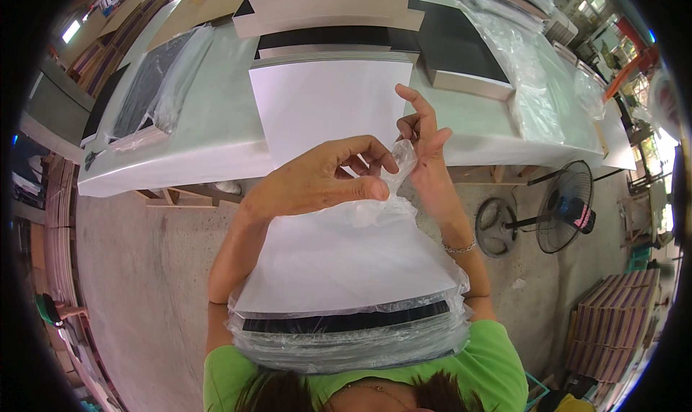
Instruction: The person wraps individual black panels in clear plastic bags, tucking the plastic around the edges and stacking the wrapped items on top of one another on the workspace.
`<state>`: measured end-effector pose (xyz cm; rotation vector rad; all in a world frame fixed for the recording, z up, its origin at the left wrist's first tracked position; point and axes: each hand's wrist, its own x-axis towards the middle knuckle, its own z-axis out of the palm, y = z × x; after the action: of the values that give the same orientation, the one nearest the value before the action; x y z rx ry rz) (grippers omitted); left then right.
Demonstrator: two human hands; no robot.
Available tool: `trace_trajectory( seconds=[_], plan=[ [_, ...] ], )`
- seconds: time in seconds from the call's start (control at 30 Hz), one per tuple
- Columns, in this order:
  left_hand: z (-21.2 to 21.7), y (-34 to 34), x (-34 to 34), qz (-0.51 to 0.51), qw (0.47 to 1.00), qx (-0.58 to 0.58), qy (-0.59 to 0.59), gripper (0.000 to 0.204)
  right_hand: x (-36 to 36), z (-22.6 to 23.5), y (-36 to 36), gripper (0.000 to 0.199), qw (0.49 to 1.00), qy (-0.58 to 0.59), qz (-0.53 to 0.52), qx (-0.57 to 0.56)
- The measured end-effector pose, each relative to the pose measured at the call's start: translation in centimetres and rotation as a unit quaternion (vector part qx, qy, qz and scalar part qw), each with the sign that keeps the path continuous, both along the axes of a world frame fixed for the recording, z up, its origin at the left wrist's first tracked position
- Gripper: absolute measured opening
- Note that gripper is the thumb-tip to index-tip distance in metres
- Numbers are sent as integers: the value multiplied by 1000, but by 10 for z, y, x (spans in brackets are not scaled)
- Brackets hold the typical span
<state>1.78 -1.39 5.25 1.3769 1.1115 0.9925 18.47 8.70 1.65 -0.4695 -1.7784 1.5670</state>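
Roughly fore-and-aft, gathered clear plastic neck (pixel 402 162), pointing toward the table (pixel 225 103)

Bright overall, glare at right, edges warped.

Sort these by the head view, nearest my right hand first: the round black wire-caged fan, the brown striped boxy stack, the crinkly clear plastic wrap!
1. Plastic wrap: beside your right hand.
2. Fan: to the right.
3. Brown stack: lower right.

White, bright white, on the flat rectangular sheet (pixel 328 109) at the near edge of the smooth pale-green table (pixel 216 109); toward its right edge, a black-topped, beige-sided rectangular stack (pixel 461 44); and here, colourless, see-through plastic film (pixel 404 160)!
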Motion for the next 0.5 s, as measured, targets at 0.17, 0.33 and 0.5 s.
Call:
trace_trajectory(
  seconds=[0.17, 0.33, 0.5],
  plan=[
    [10, -7, 17, 81, 995, -36, 53, 44, -5, -10, -5, 89, 987, 45, -62, 139],
    [7, -18, 15, 46, 993, -32, 107, 40, -4, 2, -13, 86, 984, 39, -104, 140],
    [-11, -7, 14, 113, 991, -63, 20, 36, -4, 0, -21, 91, 977, 1, -77, 198]
  ],
)
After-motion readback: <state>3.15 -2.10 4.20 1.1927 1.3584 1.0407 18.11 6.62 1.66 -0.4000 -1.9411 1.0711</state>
